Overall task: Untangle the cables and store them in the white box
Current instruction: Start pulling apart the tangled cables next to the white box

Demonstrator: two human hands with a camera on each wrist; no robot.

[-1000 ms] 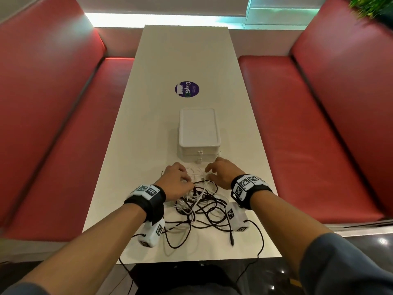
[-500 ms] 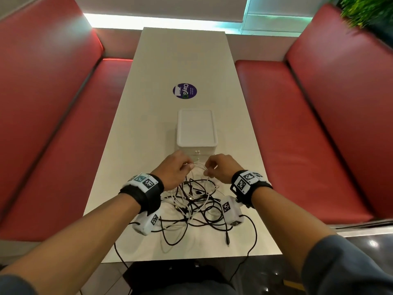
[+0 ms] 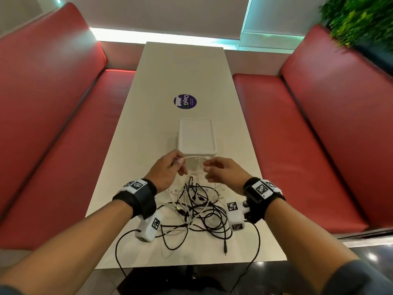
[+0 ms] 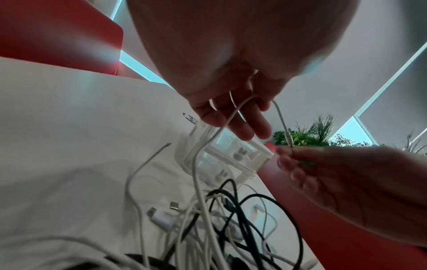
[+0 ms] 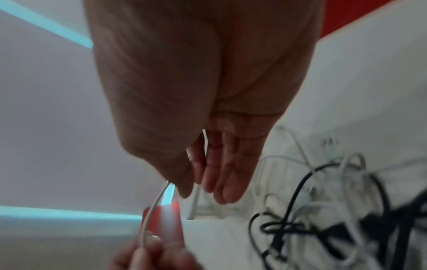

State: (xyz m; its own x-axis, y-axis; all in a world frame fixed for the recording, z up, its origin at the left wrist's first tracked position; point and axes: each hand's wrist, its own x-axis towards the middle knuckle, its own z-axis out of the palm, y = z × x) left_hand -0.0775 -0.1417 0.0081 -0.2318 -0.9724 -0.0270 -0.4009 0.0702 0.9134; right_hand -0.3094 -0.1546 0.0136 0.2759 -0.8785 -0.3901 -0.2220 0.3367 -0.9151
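1. Pinched between our left hand (image 3: 168,170) and our right hand (image 3: 223,172) is a thin white cable (image 3: 194,156), stretched as a short span from one set of fingertips to the other, above the table.
2. From the left wrist view, the thin white cable (image 4: 280,117) passes through the curled left fingers (image 4: 245,126); one end reaches the right fingertips (image 4: 290,155), and the other run drops into the heap below.
3. From the right wrist view, the right thumb and forefinger (image 5: 184,175) nip the cable; the remaining fingers lie fairly straight. This view is blurred.
4. Below and nearer to us than the grip lies the tangled heap of black and white cables (image 3: 197,207), resting on the long pale table (image 3: 187,71). One loose black plug end (image 3: 225,250) lies at the near right of the heap.
5. Just beyond the grip stands the white rectangular plastic box (image 3: 196,135), lid closed, its two front latches directly behind the stretched span.
6. Farther beyond the box we see a round purple sticker (image 3: 185,101) on the tabletop.
7. Red padded benches (image 3: 319,135) flank the table on both sides of the grip.
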